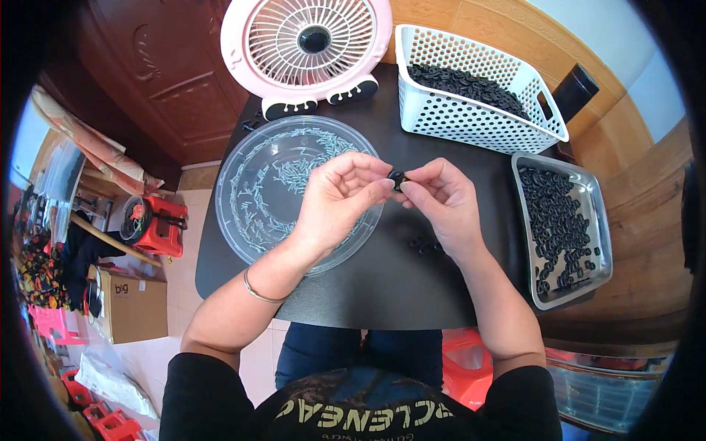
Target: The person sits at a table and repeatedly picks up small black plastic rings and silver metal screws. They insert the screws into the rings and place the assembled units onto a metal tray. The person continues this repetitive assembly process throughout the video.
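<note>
Both my hands meet over the dark table, pinching one small black plastic part between thumbs and fingertips. My left hand, with a bangle on its wrist, comes over the right side of a wide clear plastic basin. Small pale pin-like pieces lie scattered inside that basin. My right hand closes on the part from the other side. A few loose black parts rest on the table just below the right hand. The fingers cover most of the held part, so its exact shape is hidden.
A pink fan stands behind the basin. At the back right, a white perforated basket holds many black pieces. A metal tray of small black parts sits at the right edge. A cardboard box and red stool are on the floor left.
</note>
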`<state>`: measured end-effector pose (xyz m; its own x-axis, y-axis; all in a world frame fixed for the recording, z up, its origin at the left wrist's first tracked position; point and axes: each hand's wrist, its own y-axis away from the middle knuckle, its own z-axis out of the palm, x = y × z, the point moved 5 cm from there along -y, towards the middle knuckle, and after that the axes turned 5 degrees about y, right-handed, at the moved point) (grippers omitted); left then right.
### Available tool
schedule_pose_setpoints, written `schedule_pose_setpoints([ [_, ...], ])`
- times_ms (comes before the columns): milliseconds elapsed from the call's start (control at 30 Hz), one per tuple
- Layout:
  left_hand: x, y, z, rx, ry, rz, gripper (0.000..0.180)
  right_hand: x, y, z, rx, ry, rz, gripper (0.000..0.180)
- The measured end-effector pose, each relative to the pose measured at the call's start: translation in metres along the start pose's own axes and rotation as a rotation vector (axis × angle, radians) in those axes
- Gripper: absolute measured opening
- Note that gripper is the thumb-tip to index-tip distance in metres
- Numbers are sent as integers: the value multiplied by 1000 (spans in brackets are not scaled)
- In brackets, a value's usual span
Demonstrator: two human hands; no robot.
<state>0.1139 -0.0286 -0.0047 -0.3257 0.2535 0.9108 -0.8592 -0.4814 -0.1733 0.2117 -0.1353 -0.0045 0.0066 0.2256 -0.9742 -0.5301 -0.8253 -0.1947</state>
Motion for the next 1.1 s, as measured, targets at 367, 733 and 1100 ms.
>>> schedule_pose_setpoints([
  [367,1,1,3,-16,18,0,17,0,-1,-2,23,-18,-11,10],
  [733,-2,0,3,-26,55,-40,16,-2,0,-3,20,-4,7,8],
  [1100,-4,2,4,-36,88,-78,12,-2,0,-2,23,-4,71,9],
])
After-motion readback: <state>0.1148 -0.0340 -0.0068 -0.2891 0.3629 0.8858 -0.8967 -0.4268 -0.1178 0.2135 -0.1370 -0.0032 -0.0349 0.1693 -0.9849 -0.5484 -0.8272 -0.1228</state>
